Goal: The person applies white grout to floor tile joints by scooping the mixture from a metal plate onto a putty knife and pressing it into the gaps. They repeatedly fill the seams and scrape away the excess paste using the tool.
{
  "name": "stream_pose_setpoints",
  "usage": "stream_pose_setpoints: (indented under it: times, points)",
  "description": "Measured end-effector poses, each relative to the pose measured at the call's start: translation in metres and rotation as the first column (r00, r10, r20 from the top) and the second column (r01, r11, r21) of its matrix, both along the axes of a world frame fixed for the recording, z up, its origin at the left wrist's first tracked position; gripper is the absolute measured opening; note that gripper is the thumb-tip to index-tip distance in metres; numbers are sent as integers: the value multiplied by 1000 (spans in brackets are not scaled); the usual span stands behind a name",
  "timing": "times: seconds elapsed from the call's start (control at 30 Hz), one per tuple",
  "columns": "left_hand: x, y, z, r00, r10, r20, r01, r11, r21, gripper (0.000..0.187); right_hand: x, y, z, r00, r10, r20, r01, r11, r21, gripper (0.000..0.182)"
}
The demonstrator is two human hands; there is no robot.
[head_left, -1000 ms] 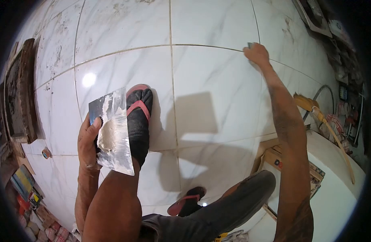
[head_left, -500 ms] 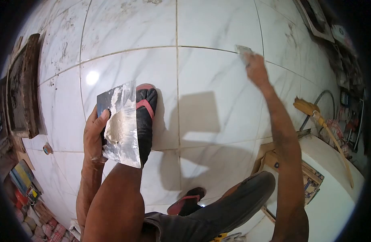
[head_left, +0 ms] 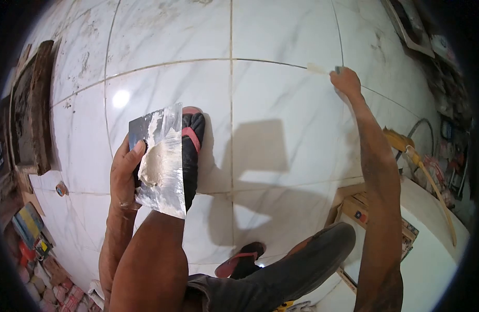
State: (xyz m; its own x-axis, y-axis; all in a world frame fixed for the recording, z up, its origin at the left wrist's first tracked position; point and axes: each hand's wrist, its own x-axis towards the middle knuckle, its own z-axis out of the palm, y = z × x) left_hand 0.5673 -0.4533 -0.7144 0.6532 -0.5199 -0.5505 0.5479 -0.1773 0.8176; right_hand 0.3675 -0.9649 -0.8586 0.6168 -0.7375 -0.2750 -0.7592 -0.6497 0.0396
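Note:
My left hand (head_left: 126, 169) grips a flat metal plate (head_left: 174, 156) from its left edge, thumb on top. A mound of pale grout paste (head_left: 157, 165) and white smears lie on the plate, which is held above my shin and sandalled foot (head_left: 193, 130). Out at the upper right, my right hand (head_left: 346, 82) is closed around a small scraper (head_left: 339, 69), mostly hidden by the fingers. It is at the joint between white marbled floor tiles (head_left: 281, 93). A pale smear of paste (head_left: 317, 68) covers the joint just left of that hand.
A dark wooden-framed tray (head_left: 34, 109) lies at the left. A roll of tape (head_left: 61, 190) sits on the tiles. At the right are a broom (head_left: 424, 166), a cardboard box (head_left: 356, 208) and clutter along the wall. Rubble and bags (head_left: 52, 291) fill the lower left corner.
My right hand has moved right along the tile joint with the scraper, and a pale smear now shows behind it. The left hand and plate have shifted slightly right.

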Motion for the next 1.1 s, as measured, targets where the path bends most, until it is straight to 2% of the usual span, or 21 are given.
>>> stream_pose_setpoints:
  times: [0.07,0.13,0.2,0.3,0.37,0.4,0.43,0.53,0.57,0.63,0.67,0.73,0.83,0.93,1.0,1.03,1.1]
  points:
    - [-1,3,2,1000,7,-8,-7,1000,21,59,36,28,-10,996,6,87,-1,998,-62,40]
    - [-3,0,2,999,23,-30,-23,1000,10,59,71,71,-9,988,90,126,-88,996,-28,41]
    - [-3,-3,3,1000,10,-25,-10,1000,-5,59,95,104,-15,965,217,147,-210,975,-67,41]
    - [-2,-9,3,1000,-19,-6,19,999,-29,61,114,121,15,964,156,215,-177,981,81,42]
    - [-3,-8,2,1000,-13,-20,12,1000,-25,63,107,90,22,961,-78,265,-39,912,409,45]
    - [-2,-6,1,1000,-4,-22,3,1000,-22,62,97,74,23,929,71,363,-164,958,234,47]
    - [-1,-5,0,1000,5,-23,-6,1000,-20,61,92,81,51,926,-51,375,-92,930,356,38]
    - [-1,0,-2,999,22,-31,-23,999,-28,61,64,81,44,843,195,501,-245,969,35,30]
    - [-1,0,-2,999,24,-34,-26,999,-34,61,50,78,24,829,389,400,-366,920,-137,33]
    - [-1,-2,0,999,12,-30,-13,999,-30,61,23,78,-39,714,692,104,-603,684,-411,41]
    - [-2,-3,2,1000,6,-29,-7,1000,-25,60,10,104,-46,767,640,52,-576,722,-384,50]
    - [0,-7,3,1000,-9,-3,9,1000,-23,59,-2,123,-33,793,603,87,-565,781,-265,52]
    - [-1,-6,3,1000,-2,13,2,1000,-27,60,-13,113,0,762,624,170,-616,781,-106,47]
    - [-4,-7,-1,1000,8,-29,-9,999,-44,60,-10,80,26,843,483,236,-442,873,-206,36]
    - [-3,-10,0,999,1,-51,-4,998,-68,60,4,49,19,972,195,133,-174,973,-153,33]
    - [-4,-11,2,998,-12,-62,7,997,-76,60,11,42,16,997,37,72,-27,991,-131,34]
    - [-5,-13,3,997,-37,-63,32,996,-77,62,36,44,4,998,24,54,-21,998,-65,38]
